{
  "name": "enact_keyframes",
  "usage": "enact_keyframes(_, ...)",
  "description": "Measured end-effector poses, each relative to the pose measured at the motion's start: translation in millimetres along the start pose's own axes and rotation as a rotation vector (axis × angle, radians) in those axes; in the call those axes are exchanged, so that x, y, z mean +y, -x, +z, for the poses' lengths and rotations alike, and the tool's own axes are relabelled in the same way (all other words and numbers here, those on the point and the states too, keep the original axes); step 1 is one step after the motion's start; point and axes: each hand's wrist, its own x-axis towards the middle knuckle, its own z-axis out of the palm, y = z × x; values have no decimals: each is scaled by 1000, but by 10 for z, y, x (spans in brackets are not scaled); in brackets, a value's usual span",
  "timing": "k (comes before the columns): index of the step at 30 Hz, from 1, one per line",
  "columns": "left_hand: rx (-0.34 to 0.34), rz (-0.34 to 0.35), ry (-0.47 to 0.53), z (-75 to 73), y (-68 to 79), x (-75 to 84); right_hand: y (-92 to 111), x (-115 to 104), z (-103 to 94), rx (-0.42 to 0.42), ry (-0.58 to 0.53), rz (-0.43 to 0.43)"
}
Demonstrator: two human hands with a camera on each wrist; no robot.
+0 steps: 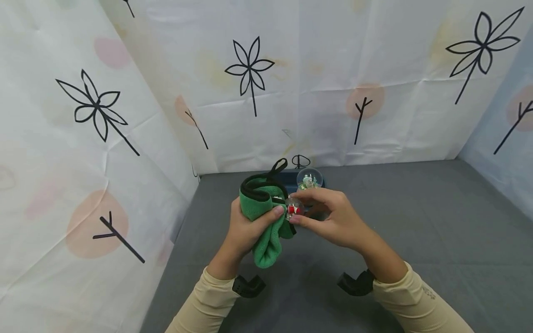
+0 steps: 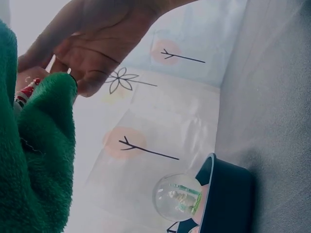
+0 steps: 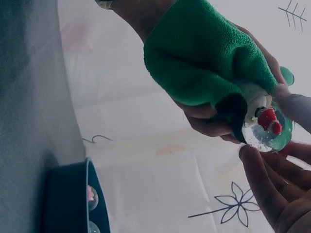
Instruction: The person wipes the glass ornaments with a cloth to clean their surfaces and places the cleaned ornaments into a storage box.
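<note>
My left hand (image 1: pixel 243 233) grips a folded green cloth (image 1: pixel 266 252) with black edging and a loop. Wrapped partly in that cloth is a small snow globe (image 1: pixel 294 209) with a red-and-white figure inside. Fingers and thumb of my right hand (image 1: pixel 333 219) pinch the globe's clear dome from the right. Seen from the right wrist, the dome (image 3: pixel 262 136) pokes out of the cloth between both hands, while its base is mostly covered. In the left wrist view the cloth (image 2: pixel 43 145) hides most of the globe.
Behind the hands, a dark blue box (image 2: pixel 231 199) stands on the grey table (image 1: pixel 416 222). A larger snow globe (image 1: pixel 309 178) with a pale figure sits in it, and the right wrist view shows further globes (image 3: pixel 93 198) inside. Patterned white curtains (image 1: pixel 312 115) surround the table.
</note>
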Motion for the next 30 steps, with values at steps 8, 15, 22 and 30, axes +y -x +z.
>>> enact_keyframes(8,16,-20,42,-12,1,19,-36,4,26,53,21,-212)
enact_keyframes(15,63,-59,56,-32,-3,41,-53,-7,-26,149,69,-199)
enact_keyframes(22,118,-55,81,-82,-27,63,-94,27,-122,266,109,-101)
enact_keyframes(30,130,-6,101,-133,-36,91,-311,214,-204,194,296,64)
